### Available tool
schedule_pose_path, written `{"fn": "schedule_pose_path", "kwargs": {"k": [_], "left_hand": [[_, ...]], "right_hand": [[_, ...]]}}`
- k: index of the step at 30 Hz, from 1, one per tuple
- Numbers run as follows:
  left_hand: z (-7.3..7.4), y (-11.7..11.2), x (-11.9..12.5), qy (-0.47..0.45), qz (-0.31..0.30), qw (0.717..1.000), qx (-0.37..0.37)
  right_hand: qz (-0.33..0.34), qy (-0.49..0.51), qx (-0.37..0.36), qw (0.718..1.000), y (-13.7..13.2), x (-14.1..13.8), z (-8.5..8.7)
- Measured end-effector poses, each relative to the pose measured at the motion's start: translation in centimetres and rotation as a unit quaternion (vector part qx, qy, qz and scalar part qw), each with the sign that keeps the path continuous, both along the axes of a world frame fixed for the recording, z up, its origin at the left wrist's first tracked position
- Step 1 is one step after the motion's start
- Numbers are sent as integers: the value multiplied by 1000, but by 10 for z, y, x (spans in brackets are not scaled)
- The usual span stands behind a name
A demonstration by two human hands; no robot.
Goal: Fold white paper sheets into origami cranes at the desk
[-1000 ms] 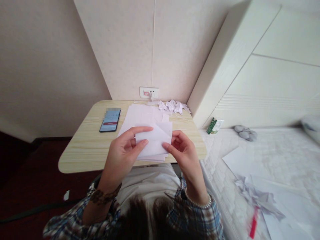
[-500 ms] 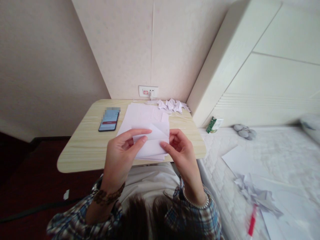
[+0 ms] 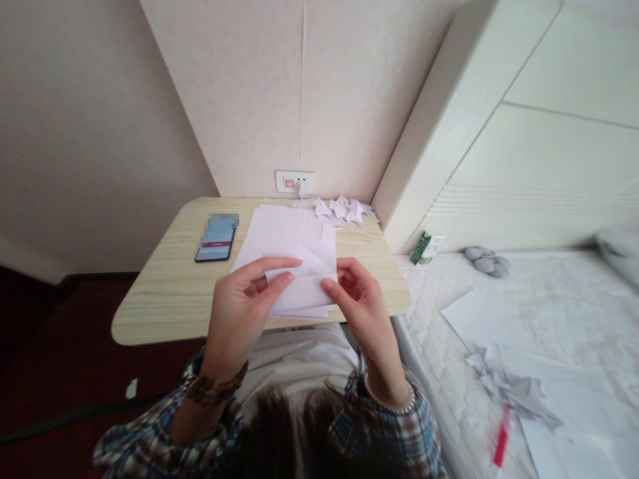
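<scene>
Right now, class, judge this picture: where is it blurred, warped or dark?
Head view: soft even light, the folded paper sharp; the phone is part pixelated; the headboard lines splay from wide-angle stretch; the floor at left falls dark; the hair is blurred.

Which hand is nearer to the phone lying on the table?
Left. The left hand is just below and right of the phone in the picture; the right hand is farther off, across the folded paper both hold.

White folded paper, pale wood-grain table, blue-checked sleeves, and a seemingly green-and-white carton.
</scene>
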State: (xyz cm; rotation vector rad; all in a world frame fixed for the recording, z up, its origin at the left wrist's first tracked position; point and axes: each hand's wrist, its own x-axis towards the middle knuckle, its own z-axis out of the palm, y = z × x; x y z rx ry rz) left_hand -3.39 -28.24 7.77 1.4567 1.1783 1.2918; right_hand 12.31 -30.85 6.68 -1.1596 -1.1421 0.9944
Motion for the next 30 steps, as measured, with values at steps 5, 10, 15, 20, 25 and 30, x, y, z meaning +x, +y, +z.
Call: {"fn": "schedule_pose_path", "kwargs": {"k": [5,10,15,20,25,30], "left_hand": [[3,-1,4,-24,-21,999,13],[6,3,2,-68,-71,995,-19],[4,13,-11,52,-151,984,-74],[-1,20,-20,114,-218,965,-95],[-1,20,-17,187,-260,940,-117],[1,17,-12,126,-237,951,-153]], "right_hand": [[-47,-70,0,996,0,-1,1],[-36,-124,22,991,-1,3,4],[12,-236,49,970,0,12,3],[65,-333,61,939,1,11,1],[110,-359,72,924,0,6,3],[70,-273,63,957,-1,4,3]]}}
